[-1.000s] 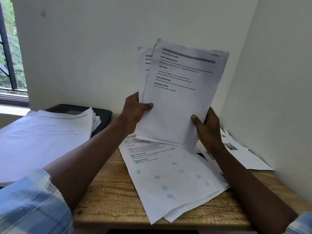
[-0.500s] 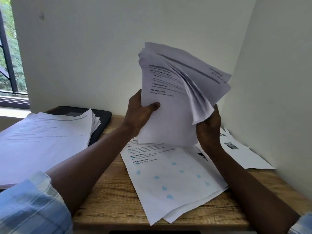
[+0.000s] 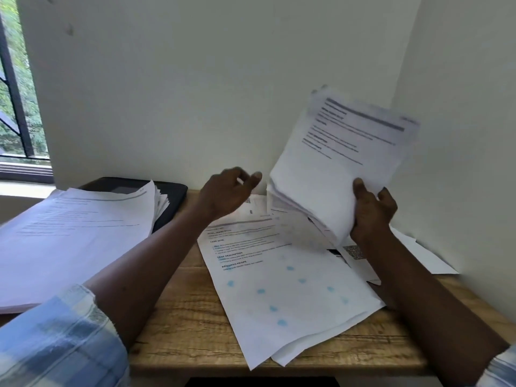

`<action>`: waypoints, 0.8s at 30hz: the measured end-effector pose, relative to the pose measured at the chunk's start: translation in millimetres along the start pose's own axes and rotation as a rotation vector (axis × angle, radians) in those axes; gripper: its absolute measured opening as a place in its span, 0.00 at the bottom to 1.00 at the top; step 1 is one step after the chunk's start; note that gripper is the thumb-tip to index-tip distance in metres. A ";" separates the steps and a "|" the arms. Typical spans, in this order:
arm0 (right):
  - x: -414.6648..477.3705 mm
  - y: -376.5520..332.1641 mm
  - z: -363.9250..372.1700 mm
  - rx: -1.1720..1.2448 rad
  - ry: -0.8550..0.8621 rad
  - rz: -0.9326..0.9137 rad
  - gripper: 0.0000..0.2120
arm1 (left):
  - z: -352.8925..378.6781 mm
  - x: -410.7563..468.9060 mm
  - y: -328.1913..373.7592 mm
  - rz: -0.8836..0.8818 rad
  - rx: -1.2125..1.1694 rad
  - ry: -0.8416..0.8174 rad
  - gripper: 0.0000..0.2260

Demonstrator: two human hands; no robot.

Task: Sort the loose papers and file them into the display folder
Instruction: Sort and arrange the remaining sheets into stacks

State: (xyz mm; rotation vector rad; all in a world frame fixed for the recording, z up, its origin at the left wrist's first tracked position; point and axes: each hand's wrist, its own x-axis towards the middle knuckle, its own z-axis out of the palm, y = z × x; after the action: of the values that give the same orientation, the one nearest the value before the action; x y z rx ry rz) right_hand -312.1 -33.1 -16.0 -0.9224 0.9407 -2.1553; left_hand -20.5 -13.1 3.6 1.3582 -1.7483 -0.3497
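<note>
The right hand pinches the lower corner of a raised bundle of white printed sheets, thumb in front and fingers behind, so the pages tilt up and away from it. Just to its left the left hand hangs apart from the bundle, blurred, with its fingers loosely curled and seemingly holding nothing. Below both hands, loose white pages, the top one blue-spotted, lie fanned across the pale wooden table, and more show beyond the right wrist. Far to the left of the left hand, a thick stack of white papers rests on a flat black folder, probably the display folder. Sorting looks partly done; no filing is visible.
</note>
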 end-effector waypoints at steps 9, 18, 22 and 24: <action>16.4 10.1 -15.1 -0.029 0.124 0.167 0.13 | 8.7 -7.4 -17.3 -0.108 0.575 -0.320 0.38; 14.7 10.9 -13.2 -0.063 0.101 0.158 0.07 | 10.6 -1.7 -33.1 -0.017 0.227 -0.179 0.10; 10.0 3.7 -12.6 -0.048 0.005 0.182 0.09 | -3.0 2.8 -35.0 0.086 0.180 0.021 0.02; 3.5 -4.5 -11.7 -0.109 -0.165 0.190 0.15 | -9.6 4.7 -35.4 0.112 0.161 0.092 0.02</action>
State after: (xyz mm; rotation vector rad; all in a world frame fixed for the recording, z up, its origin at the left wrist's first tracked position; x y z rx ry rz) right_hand -324.3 -28.9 -17.1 -1.0041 1.0271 -1.8549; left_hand 9.5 -27.5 -12.5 1.3594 -1.7981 -0.0844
